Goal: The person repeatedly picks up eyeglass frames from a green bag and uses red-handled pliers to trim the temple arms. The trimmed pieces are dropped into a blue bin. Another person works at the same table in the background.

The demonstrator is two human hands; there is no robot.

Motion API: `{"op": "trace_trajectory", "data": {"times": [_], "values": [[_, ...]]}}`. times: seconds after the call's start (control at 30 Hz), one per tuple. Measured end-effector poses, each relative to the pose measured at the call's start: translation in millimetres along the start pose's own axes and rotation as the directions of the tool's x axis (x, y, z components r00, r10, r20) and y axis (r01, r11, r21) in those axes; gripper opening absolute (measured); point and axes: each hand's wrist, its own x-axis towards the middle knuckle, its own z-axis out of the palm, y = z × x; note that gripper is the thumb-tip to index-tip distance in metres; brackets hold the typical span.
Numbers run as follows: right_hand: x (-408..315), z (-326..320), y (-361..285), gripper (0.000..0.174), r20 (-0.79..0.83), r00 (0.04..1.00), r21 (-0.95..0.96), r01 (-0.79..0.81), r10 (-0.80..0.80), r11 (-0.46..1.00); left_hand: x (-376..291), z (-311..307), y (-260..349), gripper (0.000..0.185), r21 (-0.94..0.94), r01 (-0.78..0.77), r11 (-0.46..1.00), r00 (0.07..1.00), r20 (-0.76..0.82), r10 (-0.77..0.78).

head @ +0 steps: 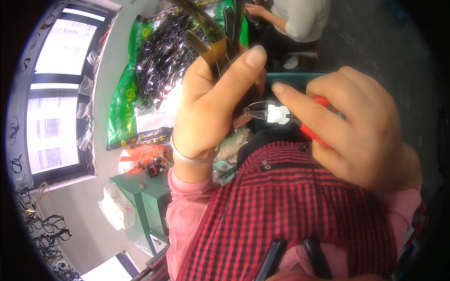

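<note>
My left hand (pixel 214 102), with a thin bangle at the wrist, grips several dark and brown eyeglass temples (pixel 218 49) that fan out past the thumb. Red-handled nippers (pixel 278 114) are in my right hand (pixel 355 130), its index finger stretched along the tool. Their metal jaws point at the underside of my left hand. A small clear piece (pixel 246 111) shows at the jaw tips, beside a left fingertip; whether the jaws clamp it I cannot tell. The lower ends of the temples are hidden behind my left palm.
A heap of dark glossy temples (pixel 165 59) lies on a green plastic bag (pixel 121 116) beyond my left hand. Another person (pixel 302 21) sits at the top. A green cabinet (pixel 140 193) with a tissue pack (pixel 119 207) stands to the left, below a window (pixel 56 116).
</note>
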Motion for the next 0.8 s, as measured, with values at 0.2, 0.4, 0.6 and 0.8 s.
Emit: {"op": "trace_trajectory", "data": {"times": [0.2, 0.4, 0.6, 0.8], "values": [[13.3, -17.6, -8.1, 0.056, 0.105, 0.994, -0.016, -0.013, 0.014, 1.000, 1.0, -3.1, -6.9, 0.022, -0.034, -0.073, 0.997, 0.997, -0.027, 0.072], [-4.6, 7.7, -11.2, 0.054, -0.039, 0.997, -0.007, -0.061, 0.060, 0.998, 1.6, 3.2, -26.9, 0.019, -0.101, -0.362, 0.927, 0.913, -0.236, 0.332], [-7.0, 14.3, -10.0, 0.055, -0.075, 0.995, 0.020, -0.068, 0.070, 0.997, 3.4, 5.9, -33.6, 0.027, -0.248, -0.448, 0.859, 0.882, -0.283, 0.378], [-2.3, 7.6, -4.1, 0.057, -0.121, 0.992, -0.001, 0.020, -0.020, 1.000, 3.9, 0.7, -26.8, 0.032, -0.346, -0.392, 0.852, 0.915, -0.246, 0.321]]}}
